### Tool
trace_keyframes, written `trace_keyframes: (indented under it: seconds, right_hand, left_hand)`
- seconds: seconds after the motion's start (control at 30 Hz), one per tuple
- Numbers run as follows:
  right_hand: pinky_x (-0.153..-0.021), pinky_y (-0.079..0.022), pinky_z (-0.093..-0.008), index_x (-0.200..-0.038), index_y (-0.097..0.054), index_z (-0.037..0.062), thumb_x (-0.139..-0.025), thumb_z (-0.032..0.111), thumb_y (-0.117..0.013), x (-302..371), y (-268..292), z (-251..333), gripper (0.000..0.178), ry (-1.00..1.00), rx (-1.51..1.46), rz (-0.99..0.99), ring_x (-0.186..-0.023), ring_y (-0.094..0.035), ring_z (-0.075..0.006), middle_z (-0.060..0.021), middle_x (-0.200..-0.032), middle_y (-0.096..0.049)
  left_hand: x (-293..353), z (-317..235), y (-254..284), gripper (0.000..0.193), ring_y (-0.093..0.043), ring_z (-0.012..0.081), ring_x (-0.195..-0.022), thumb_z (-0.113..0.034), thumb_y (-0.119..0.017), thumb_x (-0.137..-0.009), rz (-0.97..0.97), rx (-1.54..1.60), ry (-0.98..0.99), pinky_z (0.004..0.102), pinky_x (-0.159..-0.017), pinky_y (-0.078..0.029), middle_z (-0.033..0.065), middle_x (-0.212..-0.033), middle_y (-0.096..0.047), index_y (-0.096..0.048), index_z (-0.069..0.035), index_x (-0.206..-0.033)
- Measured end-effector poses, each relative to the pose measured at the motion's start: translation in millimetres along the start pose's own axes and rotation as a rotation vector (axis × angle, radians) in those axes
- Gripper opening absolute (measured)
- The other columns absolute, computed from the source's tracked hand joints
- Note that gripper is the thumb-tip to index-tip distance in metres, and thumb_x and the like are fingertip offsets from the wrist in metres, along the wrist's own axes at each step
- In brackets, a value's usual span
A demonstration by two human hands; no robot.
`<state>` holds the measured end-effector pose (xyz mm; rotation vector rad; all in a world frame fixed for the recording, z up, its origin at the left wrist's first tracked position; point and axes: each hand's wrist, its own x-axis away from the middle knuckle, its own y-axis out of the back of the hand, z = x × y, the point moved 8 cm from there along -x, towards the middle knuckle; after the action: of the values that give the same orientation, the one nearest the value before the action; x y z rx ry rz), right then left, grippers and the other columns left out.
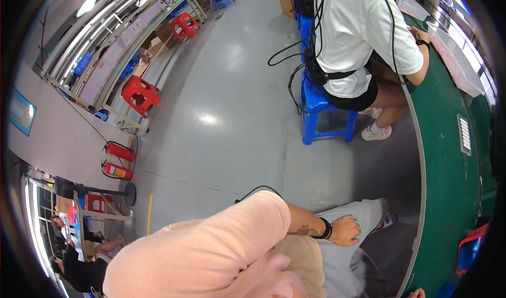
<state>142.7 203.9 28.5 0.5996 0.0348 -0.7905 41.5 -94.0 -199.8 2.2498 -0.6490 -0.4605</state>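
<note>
- Hanging on the wall at left in the head view, a blue sign (23, 112) bears lettering too small to read; below it, the lower of two red fire extinguishers (117, 170) carries a yellow-and-blue label, likewise illegible.
- The left hand (345, 230), a dark band (326, 229) at its wrist, rests on grey trousers (337, 266) across the lap, its grip released and fingers loosely curled.
- The right hand (416, 294) shows only fingers at the lower edge, beside the green worktop (445, 192); whether its grip is clenched or grasping cannot be told.
- Farther up the worktop, a co-worker in a white T-shirt (348, 40) sits on a blue stool (318, 105).
</note>
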Motion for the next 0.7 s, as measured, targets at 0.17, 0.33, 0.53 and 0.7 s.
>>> trace_keyframes:
  seconds: [0.17,0.33,0.53,0.7]
  right_hand:
    - [-0.051,-0.045,-0.0236,-0.091,-0.068,-0.0051,-0.086,0.003,-0.069,-3.9,1.2,-7.3,0.009,0.019,-0.032,0.014,-0.058,-0.054,-0.0122,-0.0086,-0.073,-0.065]
    - [-0.051,-0.045,-0.0238,-0.091,-0.067,-0.0056,-0.086,0.003,-0.069,-3.0,1.1,-5.5,0.009,0.046,-0.044,0.023,-0.057,-0.054,-0.0125,-0.009,-0.073,-0.064]
    - [-0.051,-0.046,-0.0235,-0.09,-0.068,-0.0054,-0.086,0.002,-0.069,-1.3,-0.1,-1.3,0.008,0.039,-0.048,0.022,-0.058,-0.055,-0.0123,-0.0089,-0.073,-0.065]
    - [-0.052,-0.046,-0.0235,-0.089,-0.068,-0.0048,-0.087,0.002,-0.069,-0.6,-1.6,3.2,0.007,0.049,0.009,0.017,-0.059,-0.055,-0.0117,-0.008,-0.074,-0.065]
  left_hand:
    - [-0.8,3.0,-5.4,0.031,-0.06,0.0282,-0.09,-0.035,-0.06,-0.081,0.054,-0.005,0.019,0.0418,-0.085,-0.043,0.0104,-0.082,-0.064,-0.068,-0.005,-0.081]
    - [-0.5,1.0,-4.5,0.031,-0.06,0.028,-0.091,-0.035,-0.059,-0.082,0.086,-0.018,0.022,0.0421,-0.085,-0.043,0.0102,-0.082,-0.064,-0.068,-0.005,-0.081]
    - [-1.6,-1.4,-1.4,0.031,-0.06,0.028,-0.091,-0.035,-0.058,-0.083,0.084,-0.018,0.013,0.0422,-0.085,-0.043,0.0101,-0.081,-0.064,-0.068,-0.005,-0.08]
    - [-1.2,-0.9,3.0,0.029,-0.062,0.0293,-0.085,-0.034,-0.063,-0.077,-0.05,-0.003,-0.011,0.0424,-0.082,-0.045,0.0104,-0.077,-0.065,-0.067,-0.006,-0.073]
